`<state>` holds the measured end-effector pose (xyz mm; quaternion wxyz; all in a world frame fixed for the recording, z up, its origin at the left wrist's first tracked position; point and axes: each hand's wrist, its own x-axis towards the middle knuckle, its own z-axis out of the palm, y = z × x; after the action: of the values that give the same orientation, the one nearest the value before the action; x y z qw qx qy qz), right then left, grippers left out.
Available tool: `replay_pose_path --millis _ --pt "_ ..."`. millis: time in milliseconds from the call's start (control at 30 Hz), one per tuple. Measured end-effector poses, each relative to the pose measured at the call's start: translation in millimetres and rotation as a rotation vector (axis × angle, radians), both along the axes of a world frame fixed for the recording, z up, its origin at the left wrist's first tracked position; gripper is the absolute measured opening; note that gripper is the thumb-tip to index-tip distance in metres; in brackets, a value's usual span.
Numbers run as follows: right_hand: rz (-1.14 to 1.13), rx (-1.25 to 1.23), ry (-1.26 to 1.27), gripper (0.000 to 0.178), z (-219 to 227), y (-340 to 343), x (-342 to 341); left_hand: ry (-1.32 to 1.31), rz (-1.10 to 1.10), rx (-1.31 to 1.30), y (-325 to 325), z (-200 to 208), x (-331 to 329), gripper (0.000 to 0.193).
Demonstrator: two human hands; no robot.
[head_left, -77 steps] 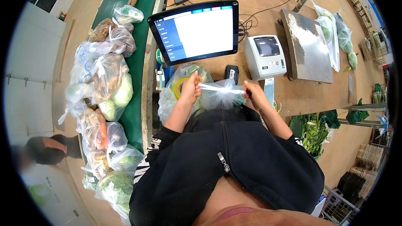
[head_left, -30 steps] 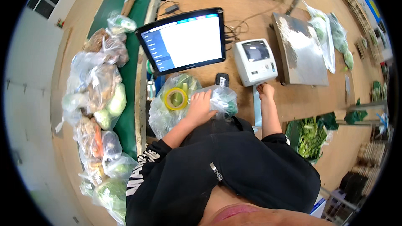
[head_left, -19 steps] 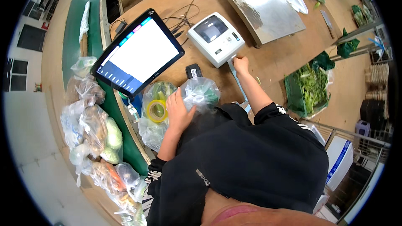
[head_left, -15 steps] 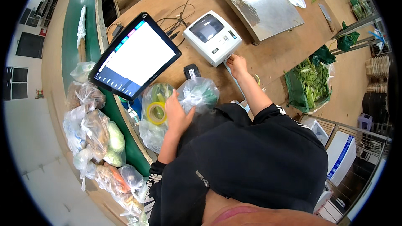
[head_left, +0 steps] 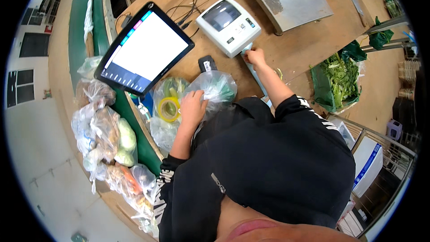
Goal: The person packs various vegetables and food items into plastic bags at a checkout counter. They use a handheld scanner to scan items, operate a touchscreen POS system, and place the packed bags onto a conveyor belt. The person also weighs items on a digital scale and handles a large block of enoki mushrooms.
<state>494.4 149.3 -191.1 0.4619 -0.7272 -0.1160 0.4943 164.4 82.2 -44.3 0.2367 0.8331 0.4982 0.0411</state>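
A white label printer (head_left: 233, 27) stands on the wooden table. From its front a pale blue label strip (head_left: 257, 78) hangs toward me. My right hand (head_left: 255, 57) pinches at this strip, right by the printer's outlet. Lower left, my left hand (head_left: 192, 109) has its fingers curled against a clear plastic bag (head_left: 210, 85) with something green inside. Beside that hand a roll of yellow tape (head_left: 169, 109) lies against another clear bag holding green produce (head_left: 170, 87). Whatever is under the left fingers is partly hidden.
A touchscreen monitor (head_left: 145, 49) stands left of the printer, a small black device (head_left: 207, 64) below it. A metal scale platform (head_left: 286, 0) and a knife (head_left: 357, 5) lie beyond. Bagged vegetables (head_left: 105, 130) line the green conveyor (head_left: 145, 159). A green bag of leaves (head_left: 336, 80) sits right.
My left hand has shifted from beside the tape roll onto the clear bag, its fingers drawing in. My right hand stays at the printer's outlet, where more pale strip shows.
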Motion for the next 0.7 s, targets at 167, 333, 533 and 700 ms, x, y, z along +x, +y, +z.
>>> replay_pose_path --millis 167,333,533,700 --pt "0.375 0.396 -0.841 0.012 97.7 -62.2 -43.1 -0.242 0.367 -0.182 5.2 -26.8 -10.0 0.03" --pt "1.137 0.999 -1.057 0.036 114.4 -73.4 -119.9 -0.615 0.566 -0.263 12.7 3.6 10.7 0.026" --pt "1.439 1.016 -0.889 0.067 227.3 -76.6 -169.3 -1.305 1.01 -0.268 10.0 65.2 -74.3 0.021" --pt "1.649 0.905 -0.259 0.056 232.6 -76.8 -218.0 -1.69 1.091 -0.215 4.2 127.6 -230.4 0.034"
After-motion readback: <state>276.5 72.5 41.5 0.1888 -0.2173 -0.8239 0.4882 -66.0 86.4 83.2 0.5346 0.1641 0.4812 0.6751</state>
